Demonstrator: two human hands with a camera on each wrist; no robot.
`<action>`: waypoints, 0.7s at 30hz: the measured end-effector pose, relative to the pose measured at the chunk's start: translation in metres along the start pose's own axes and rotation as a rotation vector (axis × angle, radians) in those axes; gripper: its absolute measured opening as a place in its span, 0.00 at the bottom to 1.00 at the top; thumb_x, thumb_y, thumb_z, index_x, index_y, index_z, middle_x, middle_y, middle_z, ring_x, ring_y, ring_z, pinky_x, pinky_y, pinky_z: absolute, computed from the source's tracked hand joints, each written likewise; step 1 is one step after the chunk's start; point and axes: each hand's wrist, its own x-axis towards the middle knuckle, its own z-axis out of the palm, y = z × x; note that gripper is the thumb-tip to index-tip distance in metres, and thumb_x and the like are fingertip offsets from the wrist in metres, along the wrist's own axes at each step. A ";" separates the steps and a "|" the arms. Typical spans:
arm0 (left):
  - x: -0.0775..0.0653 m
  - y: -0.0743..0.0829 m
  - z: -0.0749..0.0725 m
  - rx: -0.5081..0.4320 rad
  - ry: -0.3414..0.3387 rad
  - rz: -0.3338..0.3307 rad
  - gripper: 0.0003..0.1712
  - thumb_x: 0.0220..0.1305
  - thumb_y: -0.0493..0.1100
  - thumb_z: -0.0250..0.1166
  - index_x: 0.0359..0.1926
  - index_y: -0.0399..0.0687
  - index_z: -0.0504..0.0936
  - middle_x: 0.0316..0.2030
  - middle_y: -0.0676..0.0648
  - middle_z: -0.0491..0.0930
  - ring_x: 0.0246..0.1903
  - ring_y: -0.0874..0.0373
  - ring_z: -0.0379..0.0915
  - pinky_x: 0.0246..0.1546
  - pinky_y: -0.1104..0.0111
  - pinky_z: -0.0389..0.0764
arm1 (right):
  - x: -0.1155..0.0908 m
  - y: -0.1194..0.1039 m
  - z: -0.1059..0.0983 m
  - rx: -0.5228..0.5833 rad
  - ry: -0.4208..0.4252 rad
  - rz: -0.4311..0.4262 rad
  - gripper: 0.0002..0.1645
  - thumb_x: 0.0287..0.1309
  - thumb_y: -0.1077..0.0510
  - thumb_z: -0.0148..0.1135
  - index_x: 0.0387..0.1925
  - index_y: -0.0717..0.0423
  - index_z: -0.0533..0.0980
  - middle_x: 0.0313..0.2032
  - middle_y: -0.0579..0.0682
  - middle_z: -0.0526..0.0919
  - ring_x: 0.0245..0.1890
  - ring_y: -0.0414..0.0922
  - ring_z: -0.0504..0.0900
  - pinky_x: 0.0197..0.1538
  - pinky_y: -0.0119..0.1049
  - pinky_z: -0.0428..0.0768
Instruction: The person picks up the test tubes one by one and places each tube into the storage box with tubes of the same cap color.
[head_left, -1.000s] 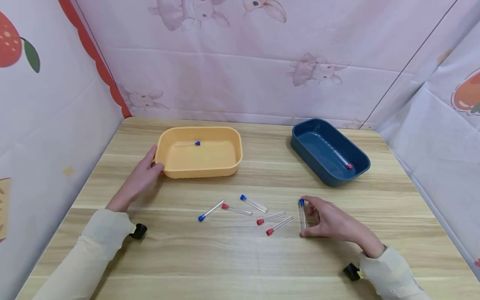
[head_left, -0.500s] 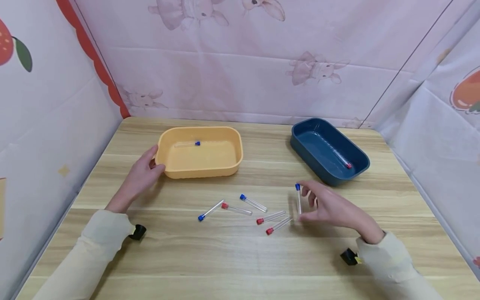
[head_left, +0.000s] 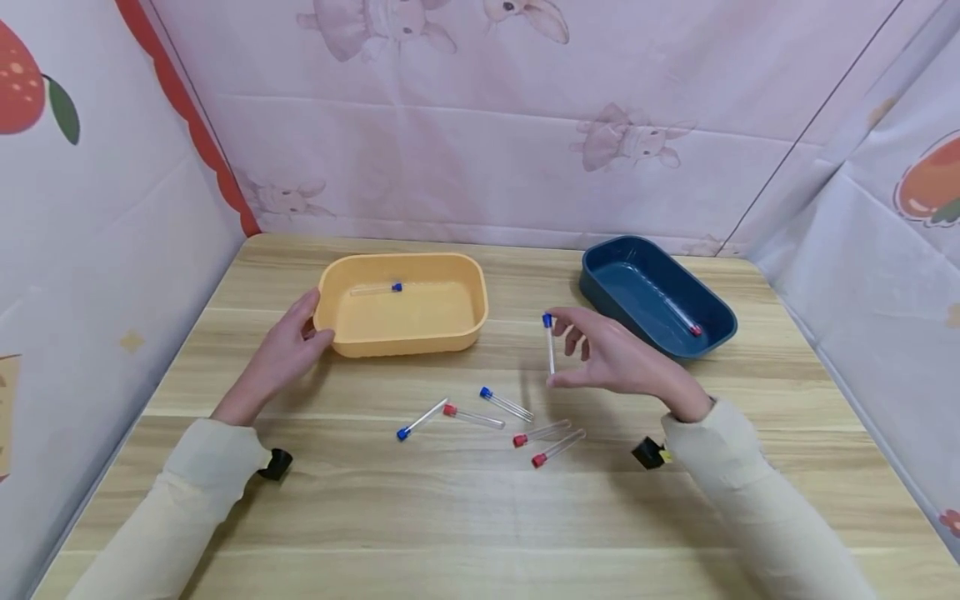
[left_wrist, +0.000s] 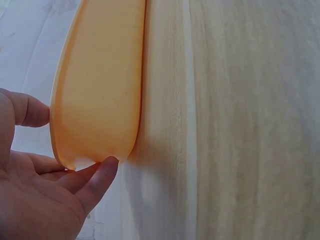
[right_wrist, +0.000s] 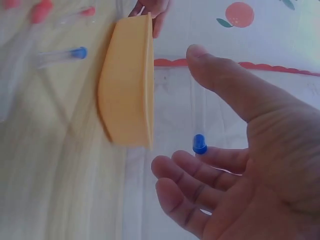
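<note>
My left hand (head_left: 281, 350) holds the left end of a yellow plastic tub (head_left: 408, 344), its thumb and fingers spread round the end wall, as the left wrist view shows close up. Inside that tub lies a blue-capped test tube (head_left: 375, 290). Between thumb and index fingertip, my right hand (head_left: 626, 354) pinches another clear test tube (head_left: 551, 348) by its two ends, blue cap on the far side. It is held above the table, left of a dark blue tub (head_left: 637, 325). In the right wrist view the tube's blue cap (right_wrist: 199, 144) touches a fingertip.
Several loose test tubes lie mid-table, among them a blue-capped tube (head_left: 422, 419) and a red-capped tube (head_left: 476, 417). A red-capped tube (head_left: 682, 317) lies in the dark blue tub. Printed cloth walls (head_left: 480, 167) bound the wooden table (head_left: 450, 525) at the back and sides.
My right hand has lifted the blue-capped tube off the table and carried it left and away from me. The left hand has stayed at the yellow tub.
</note>
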 end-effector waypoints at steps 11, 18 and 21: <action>0.001 0.000 -0.002 0.003 -0.022 0.012 0.44 0.76 0.43 0.53 0.81 0.35 0.40 0.81 0.35 0.40 0.78 0.36 0.46 0.73 0.45 0.59 | 0.062 -0.022 -0.012 0.008 -0.044 -0.054 0.49 0.53 0.47 0.81 0.70 0.60 0.67 0.55 0.56 0.79 0.49 0.49 0.81 0.47 0.49 0.84; 0.003 -0.001 -0.002 0.027 -0.030 0.006 0.45 0.76 0.43 0.54 0.81 0.34 0.40 0.81 0.34 0.39 0.79 0.38 0.41 0.74 0.45 0.57 | 0.098 -0.032 -0.010 0.033 -0.085 -0.022 0.51 0.54 0.44 0.79 0.72 0.59 0.65 0.57 0.55 0.77 0.51 0.48 0.79 0.45 0.42 0.84; 0.002 -0.001 -0.003 0.034 -0.032 -0.002 0.45 0.76 0.43 0.53 0.81 0.34 0.39 0.81 0.34 0.39 0.79 0.38 0.40 0.74 0.46 0.56 | 0.114 -0.032 -0.007 0.043 -0.086 -0.024 0.52 0.54 0.43 0.79 0.72 0.60 0.66 0.56 0.55 0.78 0.50 0.48 0.80 0.46 0.42 0.84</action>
